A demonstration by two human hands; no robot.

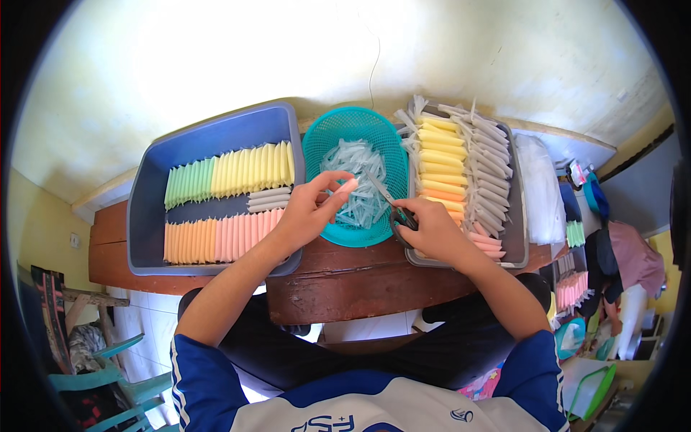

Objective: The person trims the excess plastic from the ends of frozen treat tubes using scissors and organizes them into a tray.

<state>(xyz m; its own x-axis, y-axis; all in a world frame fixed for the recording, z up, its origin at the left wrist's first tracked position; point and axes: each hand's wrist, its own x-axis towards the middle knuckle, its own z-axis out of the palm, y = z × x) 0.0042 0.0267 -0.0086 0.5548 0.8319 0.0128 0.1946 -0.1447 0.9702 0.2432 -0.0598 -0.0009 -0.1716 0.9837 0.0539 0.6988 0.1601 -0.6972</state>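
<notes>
My right hand (434, 229) grips a pair of scissors (384, 190) by its black handles. The blades point up and left over a turquoise plastic basket (353, 240), which holds a heap of clear plastic strips (353, 162). My left hand (318, 208) hovers over the basket's left side, thumb and forefinger tips close together; whether something small is between them I cannot tell. Left of the basket, a grey plastic tub (216, 132) holds rows of filled plastic tubes in green, yellow, grey, orange and pink. Another grey tub (519, 237) on the right holds tubes with long loose plastic ends.
Everything stands on a brown wooden table (345, 294) against a pale wall (453, 59). Clear plastic bags (540, 189) lie beyond the right tub. At far right a person (637, 259) bends near more trays of tubes (572, 289). A turquoise chair (116, 378) stands lower left.
</notes>
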